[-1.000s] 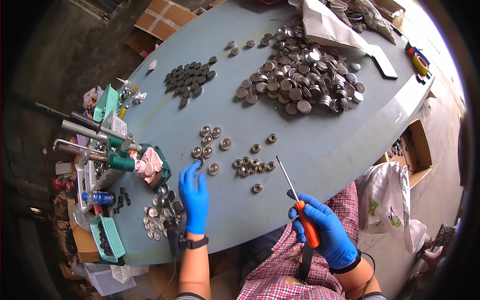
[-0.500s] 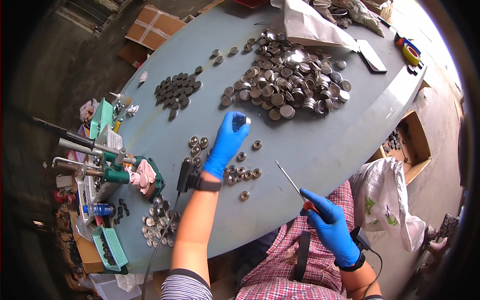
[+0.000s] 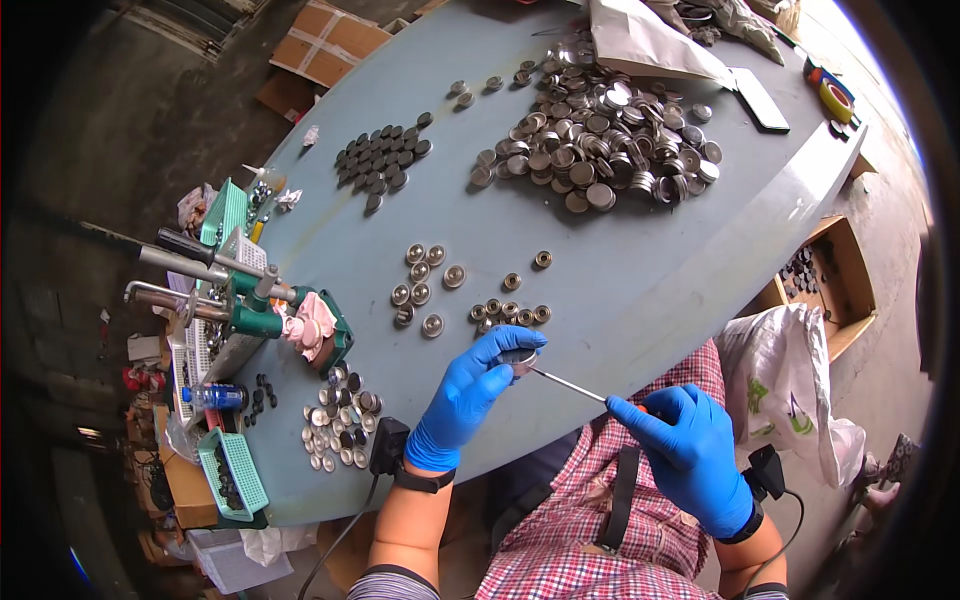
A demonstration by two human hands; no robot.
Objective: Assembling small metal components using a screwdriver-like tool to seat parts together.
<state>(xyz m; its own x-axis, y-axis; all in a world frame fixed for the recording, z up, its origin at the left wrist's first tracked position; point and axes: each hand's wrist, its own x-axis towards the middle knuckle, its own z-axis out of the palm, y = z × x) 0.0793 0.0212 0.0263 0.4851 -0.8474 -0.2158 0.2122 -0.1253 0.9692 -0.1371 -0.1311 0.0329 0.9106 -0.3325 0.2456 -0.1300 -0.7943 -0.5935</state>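
Note:
My left hand (image 3: 452, 412), in a blue glove, pinches a small round metal cap (image 3: 520, 360) between thumb and fingers above the table's near edge. My right hand (image 3: 692, 458), gloved in blue too, grips a screwdriver (image 3: 570, 385) whose red handle is mostly hidden in the palm. The thin shaft points left and its tip meets the rim of the cap. Just beyond my left hand lie several small metal rings (image 3: 510, 312). Shiny metal cups (image 3: 420, 272) are grouped farther left.
A big heap of metal caps (image 3: 600, 140) lies at the far side, beside a cluster of dark discs (image 3: 384, 158). A green hand press (image 3: 262, 312) stands at the left, near loose caps (image 3: 340, 415) and a green basket (image 3: 232, 478). A white bag (image 3: 790, 375) hangs at the right.
My left hand has come back toward me with a cap in its fingers. The screwdriver in my right hand has swung lower, and its tip now touches the cap.

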